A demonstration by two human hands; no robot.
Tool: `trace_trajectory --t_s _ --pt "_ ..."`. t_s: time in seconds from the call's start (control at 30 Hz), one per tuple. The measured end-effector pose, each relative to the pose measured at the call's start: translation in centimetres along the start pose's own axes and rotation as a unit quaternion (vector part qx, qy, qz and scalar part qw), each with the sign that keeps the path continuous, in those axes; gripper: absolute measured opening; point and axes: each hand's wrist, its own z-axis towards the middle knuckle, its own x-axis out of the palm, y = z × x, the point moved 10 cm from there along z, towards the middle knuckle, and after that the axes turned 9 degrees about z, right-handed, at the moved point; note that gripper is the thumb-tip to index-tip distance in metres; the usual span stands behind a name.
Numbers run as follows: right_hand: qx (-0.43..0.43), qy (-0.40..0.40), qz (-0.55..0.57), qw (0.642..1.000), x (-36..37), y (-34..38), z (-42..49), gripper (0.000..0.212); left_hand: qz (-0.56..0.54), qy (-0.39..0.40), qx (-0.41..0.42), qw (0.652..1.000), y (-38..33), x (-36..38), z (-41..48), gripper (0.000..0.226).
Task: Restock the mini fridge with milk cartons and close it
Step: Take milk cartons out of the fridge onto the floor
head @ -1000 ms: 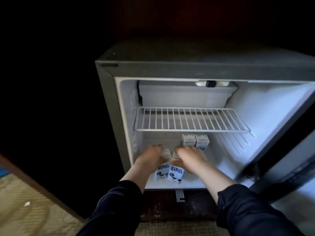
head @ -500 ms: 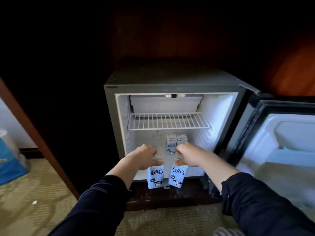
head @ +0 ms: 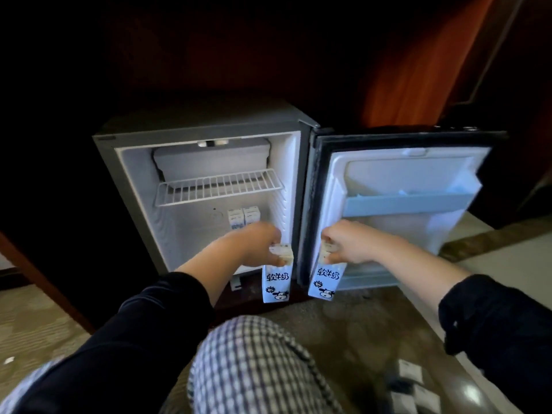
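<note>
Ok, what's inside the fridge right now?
Two small cartons stand side by side at the back of the fridge floor; the wire shelf is bare. The left hand hides part of the floor.

Smooth white plastic fridge liner (head: 137,186), white coated wire shelf (head: 219,188), printed paperboard milk cartons (head: 276,283), woven checked trouser cloth (head: 254,369).

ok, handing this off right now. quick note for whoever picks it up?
Left hand: grips a milk carton by its top, in front of the fridge opening.
Right hand: grips a second carton, at the open door.
Two small cartons stand at the back of the fridge floor.
Wire shelf bare.
Left: place both held cartons, then close the door.
</note>
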Motion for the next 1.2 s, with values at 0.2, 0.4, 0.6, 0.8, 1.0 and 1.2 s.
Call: trace_trajectory --t_s 0.2,0.4,0.6,0.8,1.0,1.2 --pt "0.062 -0.036 0.027 0.997 0.6 -7.2 -8.1 0.039 0.016 -0.012 0.058 0.998 -10.4 -0.1 1.7 0.047" --pt "0.143 -0.046 0.042 0.988 4.0 -14.1 -15.5 0.031 -0.037 0.008 0.057 0.998 -19.9 4.6 3.8 0.043" --pt "0.221 -0.028 0.085 0.971 10.3 -20.6 -20.4 0.021 -0.098 0.076 0.02 0.992 -26.0 11.9 5.6 0.028" --pt "0.285 -0.004 0.123 0.951 17.6 -25.3 -22.6 0.021 -0.053 0.117 0.007 0.992 -28.2 17.8 7.2 0.023" --pt "0.341 0.055 0.169 0.923 25.4 -27.3 -23.1 0.03 -0.026 0.144 -0.019 0.989 -27.4 21.4 8.8 0.022" --pt "0.348 0.083 0.186 0.915 31.0 -27.4 -22.4 0.026 -0.08 0.104 -0.063 0.989 -26.5 21.4 11.3 0.023"
